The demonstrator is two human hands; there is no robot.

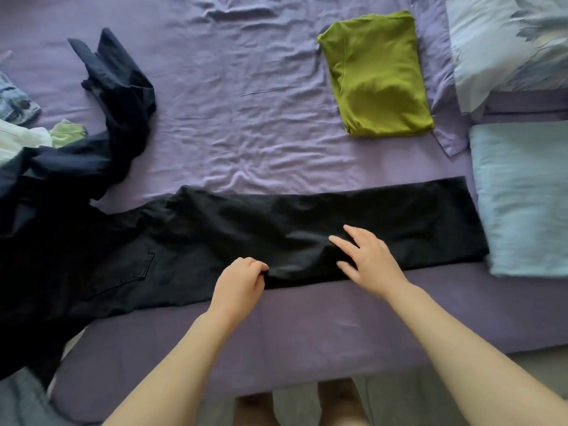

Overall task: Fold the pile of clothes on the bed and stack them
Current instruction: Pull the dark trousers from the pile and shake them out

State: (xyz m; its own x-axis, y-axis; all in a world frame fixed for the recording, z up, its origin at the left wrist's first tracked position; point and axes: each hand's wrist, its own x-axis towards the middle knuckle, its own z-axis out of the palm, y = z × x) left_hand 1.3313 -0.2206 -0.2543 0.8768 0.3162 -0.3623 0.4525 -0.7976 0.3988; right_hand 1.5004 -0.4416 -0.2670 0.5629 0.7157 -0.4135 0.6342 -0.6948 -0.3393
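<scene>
Purple-sheeted bed (246, 87): black trousers (307, 229) lie lengthwise along its near edge, hems rightward. Left hand (239, 279) pinches their near edge; right hand (368, 259), nearer the hems, presses spread fingers flat.

black trousers (307, 229) waist end runs off left edge, merges with dark garment (116, 96) there, cannot tell where one stops and the other starts. left hand (242, 279) fingertips tucked under trouser hem edge, hidden. right hand (365, 256) covers part of the fabric crease. jeans (15, 99) cut by left edge, only a scrap shows. white cloth (18, 139) also cut off left, type unclear. small light green item (67, 133) partly under dark garment, cannot tell what it is. patterned pillow (507, 44) cut by top and right edge. light blue pillow (522, 195) cut off right. bottom left corner blurred, grey-blue fabric, unidentifiable
</scene>
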